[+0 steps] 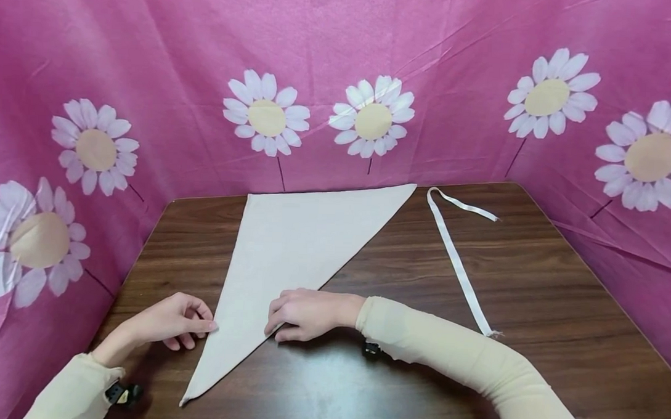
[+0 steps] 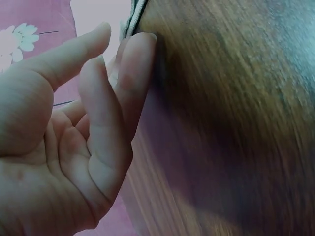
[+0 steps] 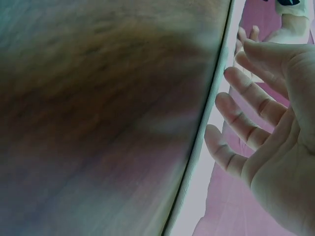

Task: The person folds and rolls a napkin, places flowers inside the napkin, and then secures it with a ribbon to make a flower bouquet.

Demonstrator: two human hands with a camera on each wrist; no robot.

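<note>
A cream cloth (image 1: 290,239) folded into a triangle lies flat on the table, one long point toward the near left. My left hand (image 1: 170,321) is at its left edge. The thumb tip touches the cloth there, and a gap shows between thumb and fingers in the left wrist view, where the hand (image 2: 93,128) is seen from the palm side. My right hand (image 1: 304,313) rests on the slanting right edge, fingers loosely bent. In the right wrist view, the fingertips of that hand (image 3: 266,118) lie along the cloth edge (image 3: 197,162) without gripping it.
A narrow white ribbon (image 1: 458,266) with frayed ends lies bent on the right side of the brown wooden table (image 1: 560,303). A pink curtain (image 1: 458,29) with white daisies hangs around the back and sides. The right forearm crosses the table's near right part.
</note>
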